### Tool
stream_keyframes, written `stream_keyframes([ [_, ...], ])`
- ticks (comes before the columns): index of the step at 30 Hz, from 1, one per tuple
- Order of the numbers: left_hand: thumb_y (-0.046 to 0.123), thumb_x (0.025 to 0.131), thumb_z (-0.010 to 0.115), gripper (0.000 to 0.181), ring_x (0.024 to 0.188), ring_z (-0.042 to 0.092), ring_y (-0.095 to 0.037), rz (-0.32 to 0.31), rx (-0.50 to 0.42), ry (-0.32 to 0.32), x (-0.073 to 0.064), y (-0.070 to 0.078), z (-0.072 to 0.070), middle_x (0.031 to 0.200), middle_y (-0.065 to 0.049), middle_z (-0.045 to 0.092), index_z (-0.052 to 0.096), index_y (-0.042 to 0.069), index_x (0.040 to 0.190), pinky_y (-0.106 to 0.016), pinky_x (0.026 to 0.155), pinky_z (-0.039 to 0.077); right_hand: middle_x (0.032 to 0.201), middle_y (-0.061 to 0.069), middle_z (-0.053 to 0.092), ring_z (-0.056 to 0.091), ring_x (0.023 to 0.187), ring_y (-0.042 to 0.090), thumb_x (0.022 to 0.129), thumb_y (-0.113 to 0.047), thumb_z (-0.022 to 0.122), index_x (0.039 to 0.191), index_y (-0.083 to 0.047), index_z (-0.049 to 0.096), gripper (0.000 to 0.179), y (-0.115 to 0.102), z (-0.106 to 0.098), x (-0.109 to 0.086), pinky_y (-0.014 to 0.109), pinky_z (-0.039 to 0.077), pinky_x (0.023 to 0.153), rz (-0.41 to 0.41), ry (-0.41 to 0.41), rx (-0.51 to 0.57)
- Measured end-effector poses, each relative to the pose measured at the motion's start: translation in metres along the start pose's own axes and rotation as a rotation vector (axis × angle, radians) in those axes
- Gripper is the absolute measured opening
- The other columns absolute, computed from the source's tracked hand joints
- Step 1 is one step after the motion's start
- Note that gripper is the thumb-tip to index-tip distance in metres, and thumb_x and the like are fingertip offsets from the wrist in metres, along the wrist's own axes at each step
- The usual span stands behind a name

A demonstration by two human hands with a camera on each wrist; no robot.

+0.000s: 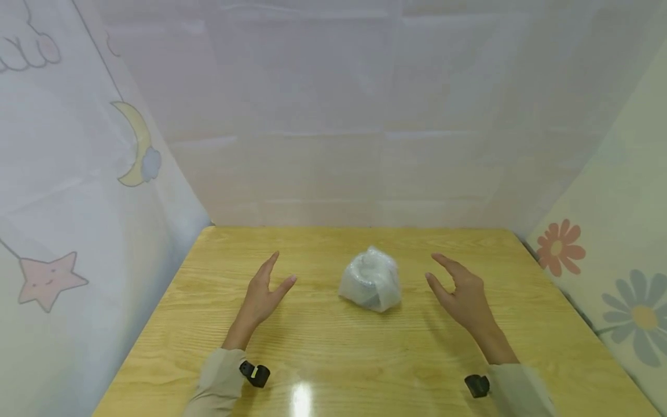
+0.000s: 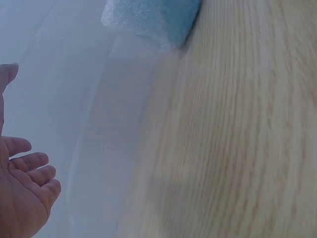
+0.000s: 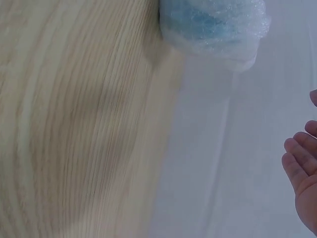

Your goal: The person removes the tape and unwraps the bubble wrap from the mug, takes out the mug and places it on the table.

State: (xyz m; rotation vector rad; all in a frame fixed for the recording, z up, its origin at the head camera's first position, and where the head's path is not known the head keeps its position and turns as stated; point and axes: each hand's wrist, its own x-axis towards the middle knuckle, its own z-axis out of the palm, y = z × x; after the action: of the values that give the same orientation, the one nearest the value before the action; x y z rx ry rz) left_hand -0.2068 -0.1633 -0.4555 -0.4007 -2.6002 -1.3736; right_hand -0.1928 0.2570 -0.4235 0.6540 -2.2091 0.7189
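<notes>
A bundle of bubble wrap (image 1: 371, 280) sits on the wooden table, between the two hands and apart from both. Something bluish shows faintly through the wrap (image 2: 153, 20) in the left wrist view; what it is stays hidden. My left hand (image 1: 262, 296) hovers to the left of the bundle, thumb and fingers spread, holding nothing. On the other side, my right hand (image 1: 462, 295) is held over the table with its thumb apart from the fingers, and nothing is in it. The right wrist view shows the wrapped bundle (image 3: 213, 29) at the top, away from the fingers.
The wooden table (image 1: 323, 359) reaches back to a pale cloth wall (image 1: 333, 116). Printed cloth walls stand along both sides, one with a moon (image 1: 136, 142), the other with flowers (image 1: 557, 248). Each sleeve carries a small black wrist camera (image 1: 255, 374).
</notes>
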Motion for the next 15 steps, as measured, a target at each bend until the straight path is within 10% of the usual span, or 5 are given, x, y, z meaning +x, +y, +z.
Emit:
stream_keyframes([
  [15, 0.042, 0.094, 0.062, 0.079, 0.141, 0.023, -0.036, 0.037, -0.128, 0.003, 0.013, 0.023, 0.033, 0.155, -0.016, 0.025, 0.022, 0.009, 0.155, -0.058, 0.108, 0.026, 0.109, 0.022, 0.068, 0.065, 0.097, 0.04, 0.076, 0.004, 0.077, 0.117, 0.009, 0.064, 0.043, -0.009, 0.021, 0.01, 0.049, 0.054, 0.076, -0.045, 0.02, 0.042],
])
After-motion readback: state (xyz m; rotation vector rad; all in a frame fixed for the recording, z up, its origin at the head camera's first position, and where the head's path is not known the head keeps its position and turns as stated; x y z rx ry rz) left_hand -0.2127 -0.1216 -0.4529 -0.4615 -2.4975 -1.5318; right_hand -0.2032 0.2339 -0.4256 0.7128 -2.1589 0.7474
